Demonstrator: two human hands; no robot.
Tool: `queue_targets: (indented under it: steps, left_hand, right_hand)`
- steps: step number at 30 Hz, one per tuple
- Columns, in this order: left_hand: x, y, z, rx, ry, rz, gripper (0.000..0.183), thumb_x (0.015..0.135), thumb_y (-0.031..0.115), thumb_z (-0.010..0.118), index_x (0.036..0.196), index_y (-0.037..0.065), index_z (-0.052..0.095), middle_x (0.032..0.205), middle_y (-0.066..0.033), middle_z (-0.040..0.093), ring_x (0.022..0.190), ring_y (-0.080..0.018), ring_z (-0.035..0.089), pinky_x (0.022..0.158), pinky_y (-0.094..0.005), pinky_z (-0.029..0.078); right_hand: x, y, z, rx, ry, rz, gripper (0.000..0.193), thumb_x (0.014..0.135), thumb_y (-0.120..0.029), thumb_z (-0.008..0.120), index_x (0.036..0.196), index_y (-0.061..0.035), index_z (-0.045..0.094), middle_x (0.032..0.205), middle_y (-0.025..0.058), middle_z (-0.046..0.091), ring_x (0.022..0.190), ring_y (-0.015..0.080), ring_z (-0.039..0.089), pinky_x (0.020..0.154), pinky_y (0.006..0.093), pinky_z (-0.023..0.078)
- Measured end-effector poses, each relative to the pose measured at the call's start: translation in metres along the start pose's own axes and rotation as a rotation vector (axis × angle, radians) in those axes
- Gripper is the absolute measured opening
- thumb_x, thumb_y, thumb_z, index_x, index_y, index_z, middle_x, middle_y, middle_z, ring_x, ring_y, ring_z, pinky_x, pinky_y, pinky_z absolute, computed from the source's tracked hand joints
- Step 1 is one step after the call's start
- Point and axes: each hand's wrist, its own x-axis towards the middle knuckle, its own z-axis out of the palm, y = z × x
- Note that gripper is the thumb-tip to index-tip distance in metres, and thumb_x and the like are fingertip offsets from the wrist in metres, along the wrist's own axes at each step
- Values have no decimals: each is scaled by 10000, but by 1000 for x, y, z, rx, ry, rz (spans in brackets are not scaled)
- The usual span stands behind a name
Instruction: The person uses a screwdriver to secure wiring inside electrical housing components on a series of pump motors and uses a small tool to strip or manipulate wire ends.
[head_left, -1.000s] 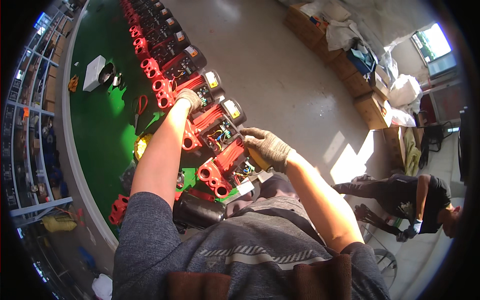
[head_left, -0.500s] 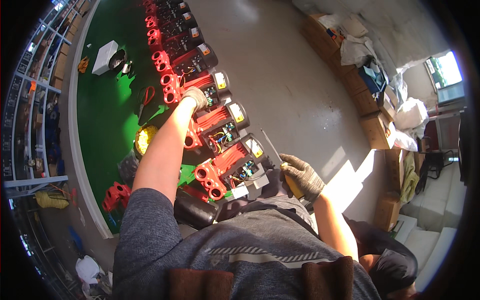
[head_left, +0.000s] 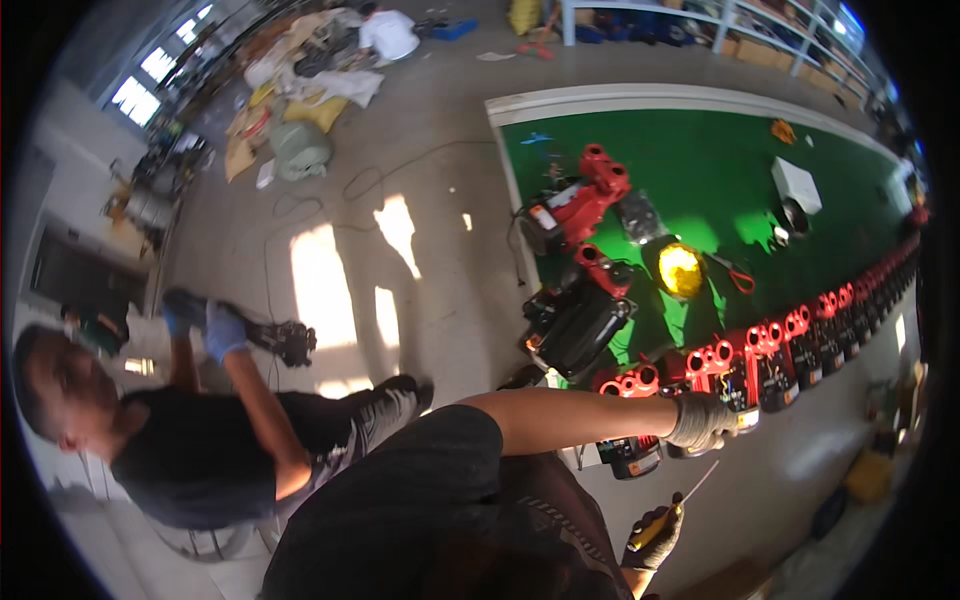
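Observation:
My left hand [head_left: 703, 421], in a grey knit glove, lies with curled fingers over the black housing of a motor unit [head_left: 711, 362] with a red pump-like body. That hand hides part of the housing. Another red and black motor unit [head_left: 632, 458] stands just nearer, partly behind my left forearm. Lower down, away from the bench, my gloved right hand [head_left: 655, 540] is closed around the yellow handle of a screwdriver [head_left: 698, 486]. Its thin shaft points up and to the right, touching nothing.
More motor units [head_left: 838, 305] line the edge of the green bench [head_left: 610, 140]. On it are a yellow bowl-like container [head_left: 681, 270], red-handled scissors [head_left: 738, 277], a white box [head_left: 797, 185] and red and black assemblies [head_left: 590, 200]. A co-worker [head_left: 200, 440] in blue gloves is at left; another person [head_left: 388, 35] is farther back.
The view has swung left, bringing the floor and co-worker into sight. My left hand has shifted from a unit's red body and open wiring to a black housing. The right hand still holds the screwdriver.

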Motion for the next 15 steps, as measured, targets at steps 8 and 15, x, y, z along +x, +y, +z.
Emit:
queue_targets:
  steps: [8, 15]
  left_hand:
    - [-199, -50, -11, -61, 568, -165, 300, 948, 229, 649, 1204, 74, 649, 1120, -125, 697, 1024, -270, 680, 909, -362, 539]
    - [-251, -93, 12, -154, 597, -310, 242, 971, 157, 654, 1181, 38, 641, 993, -38, 689, 904, -111, 660, 821, -284, 531]
  right_hand:
    - [75, -48, -9, -174, -165, 132, 363, 1003, -315, 572, 1331, -162, 534, 776, -48, 572, 586, 72, 513, 447, 238, 445]
    - [68, -50, 42, -193, -158, 87, 333, 948, -323, 658, 1241, -190, 573, 779, -45, 573, 607, 103, 529, 469, 263, 440]
